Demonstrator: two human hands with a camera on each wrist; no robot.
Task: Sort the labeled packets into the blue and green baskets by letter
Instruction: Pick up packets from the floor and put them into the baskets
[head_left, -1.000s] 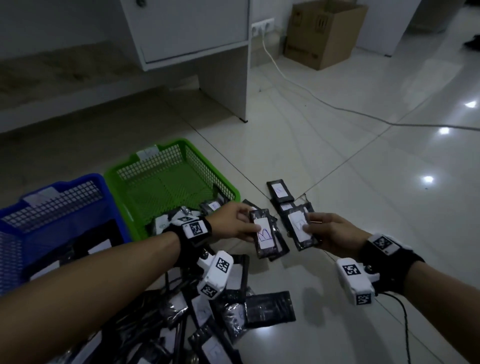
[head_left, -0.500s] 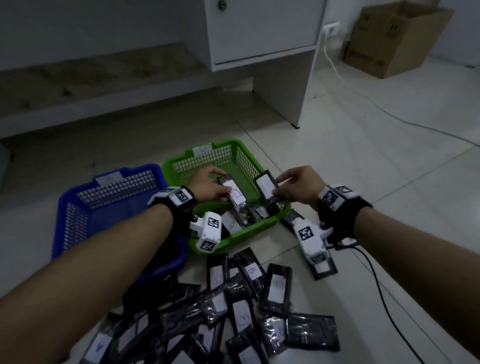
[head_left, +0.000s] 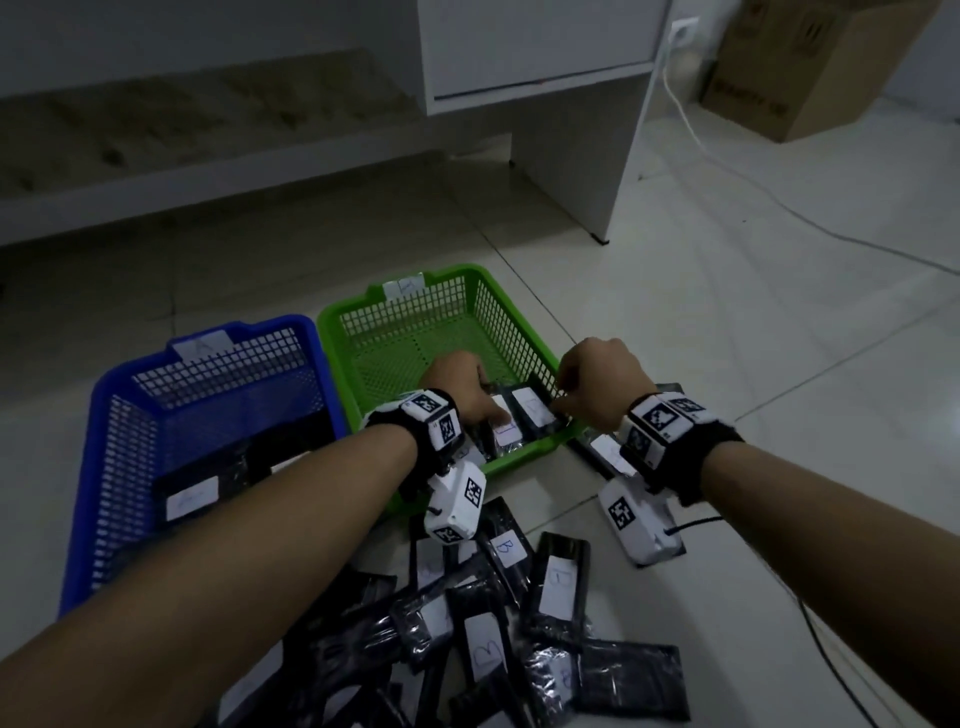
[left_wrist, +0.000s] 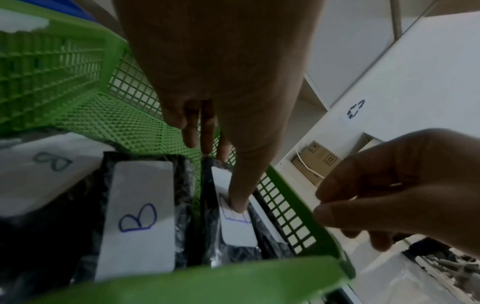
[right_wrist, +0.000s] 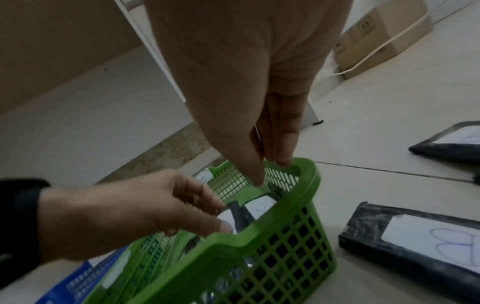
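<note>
Black plastic packets (head_left: 524, 415) with white letter labels lie in the green mesh basket (head_left: 415, 322). Left hand (head_left: 460, 382) pins one packet between thumb and fingers; right hand (head_left: 602, 379) hovers above the rim, fingers loosely parted, holding nothing. Blue mesh basket (head_left: 208, 384) stands just beside, loose packets (head_left: 519, 613) heaped nearer.

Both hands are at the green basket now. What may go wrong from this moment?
1. The left hand pinches a packet standing beside the green basket wall; it may tip or jam there.
2. The right hand is at the rim and may nudge the basket.
</note>
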